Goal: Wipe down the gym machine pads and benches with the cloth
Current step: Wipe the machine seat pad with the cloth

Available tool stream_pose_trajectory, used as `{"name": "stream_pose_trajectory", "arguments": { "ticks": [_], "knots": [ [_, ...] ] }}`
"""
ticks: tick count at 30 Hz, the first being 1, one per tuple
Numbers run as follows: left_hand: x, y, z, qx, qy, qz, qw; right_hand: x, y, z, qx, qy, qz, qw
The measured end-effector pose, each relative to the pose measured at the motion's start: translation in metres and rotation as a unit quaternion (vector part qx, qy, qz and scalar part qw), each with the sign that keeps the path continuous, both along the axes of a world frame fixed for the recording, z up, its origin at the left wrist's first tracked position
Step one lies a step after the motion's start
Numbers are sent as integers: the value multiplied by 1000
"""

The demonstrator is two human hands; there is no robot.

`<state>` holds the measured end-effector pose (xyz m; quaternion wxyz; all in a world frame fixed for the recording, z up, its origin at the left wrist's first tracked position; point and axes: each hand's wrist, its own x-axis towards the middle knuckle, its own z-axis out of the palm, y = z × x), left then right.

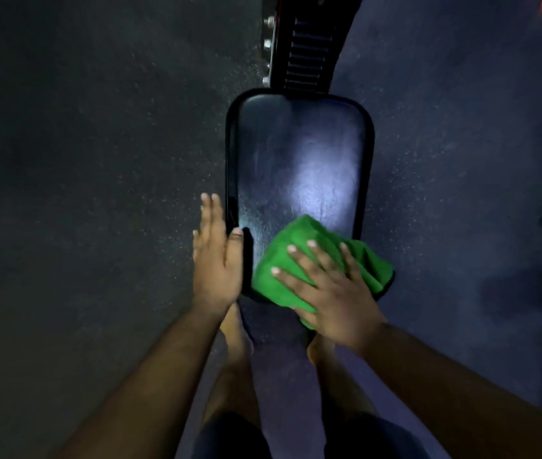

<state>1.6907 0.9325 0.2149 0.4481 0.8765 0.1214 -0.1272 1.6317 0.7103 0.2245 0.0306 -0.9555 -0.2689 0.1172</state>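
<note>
**gymrat_22:** Green microfibre cloth point(316, 260) is sitting on the near end of the black padded vinyl bench point(299, 154), right hand point(332, 296) pressing it flat, fingers spread.

**wipedown_dan:** Left hand point(216, 256) is bracing the bench's side edge, fingers straight. I'd be pushing long overlapping strokes toward the far end, keeping pressure even.

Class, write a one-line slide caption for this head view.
Right hand presses a green cloth flat on the black bench pad; left hand rests against its edge.
</note>
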Motion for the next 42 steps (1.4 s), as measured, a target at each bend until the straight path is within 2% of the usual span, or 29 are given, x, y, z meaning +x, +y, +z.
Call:
{"name": "stream_pose_trajectory", "arguments": {
  "ticks": [3, 5, 8, 11, 15, 17, 21, 23, 29, 31, 34, 37, 40, 42],
  "knots": [
    [15, -25, 2, 78, -22, -70, 994, 27, -31, -9, 24, 27, -179, 983],
    [34, -42, 3, 146, -61, -120, 980, 78, -27, -18, 85, 62, -312, 944],
    [63, -60, 1, 244, -83, -197, 946, 141, -13, -23, 114, 60, -396, 909],
    [75, -69, -4, 301, -91, -260, 913, 110, -12, -21, 136, 21, -384, 913],
    [73, -74, -11, 317, -87, -270, 905, 36, -10, -15, 244, 92, -408, 875],
    [69, -70, -10, 331, -78, -276, 899, 70, -14, -21, 246, 87, -414, 872],
    [70, -69, -7, 343, -73, -281, 893, 202, -40, -39, 245, 67, -430, 866],
    [70, -70, -4, 348, -75, -279, 892, 221, -44, -39, 257, 69, -440, 858],
    [72, -71, -5, 357, -61, -288, 886, 84, -20, -20, 279, 92, -411, 863],
    [72, -72, -7, 356, -68, -287, 887, 106, -27, -27, 258, 89, -407, 871],
    [68, -70, -8, 360, -70, -281, 887, 181, -32, -37, 176, 69, -370, 909],
    [70, -69, -7, 354, -75, -278, 890, 213, -35, -38, 140, 43, -365, 919],
    [71, -68, -6, 346, -74, -274, 894, 142, -19, -20, 114, 41, -355, 927],
    [70, -68, -9, 344, -70, -278, 894, 87, -12, -12, 100, 72, -338, 933]
  ]
}}
